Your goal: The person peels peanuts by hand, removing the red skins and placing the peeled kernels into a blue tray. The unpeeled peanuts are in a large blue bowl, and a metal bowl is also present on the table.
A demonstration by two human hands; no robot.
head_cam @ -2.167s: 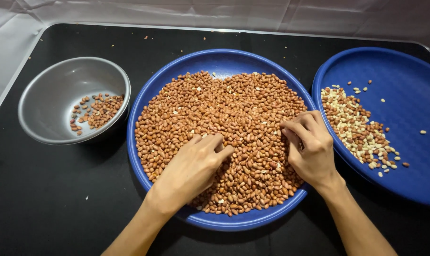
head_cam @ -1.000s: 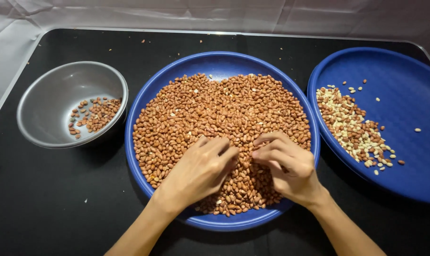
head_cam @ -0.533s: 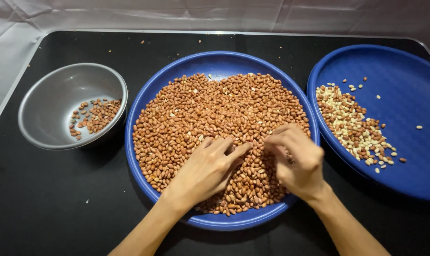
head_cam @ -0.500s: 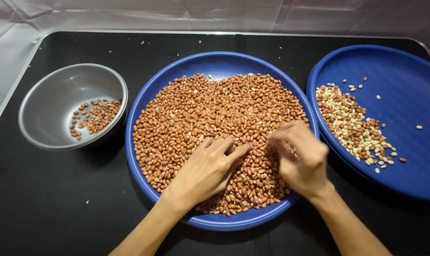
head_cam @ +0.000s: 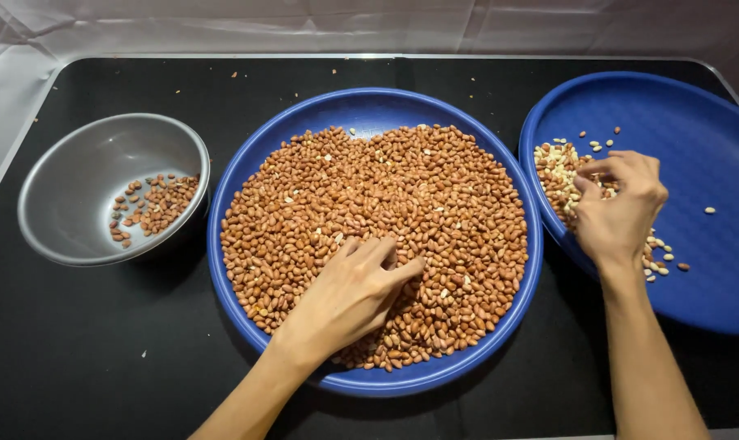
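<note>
The right hand (head_cam: 618, 213) has left the middle tray and crossed to the tray at 3 o'clock, while the left hand (head_cam: 349, 295) has stayed where it was on the red-brown peanuts (head_cam: 369, 220)

The right hand now hangs over the pale peanuts (head_cam: 558, 175) on the right blue tray (head_cam: 695, 122), its fingers (head_cam: 591, 169) drawn together in a pinch at their tips; whether a nut sits between them cannot be told. The pale heap lies along the tray's 9 o'clock side, with a few loose nuts scattered toward 12 and 3 o'clock

The left hand lies palm down on the heap of red-brown peanuts, toward 6 o'clock of the middle blue tray (head_cam: 369, 106), its fingers loosely spread and flat, gripping nothing. The nuts cover most of this tray, leaving a bare blue strip near 12 o'clock

At 9 o'clock stands a metal bowl (head_cam: 76, 187), just beside the middle tray's rim, with a small batch of dark peanuts (head_cam: 153, 204) on its right inner side. All three sit on a black table (head_cam: 84, 350), where a few crumbs lie scattered
</note>
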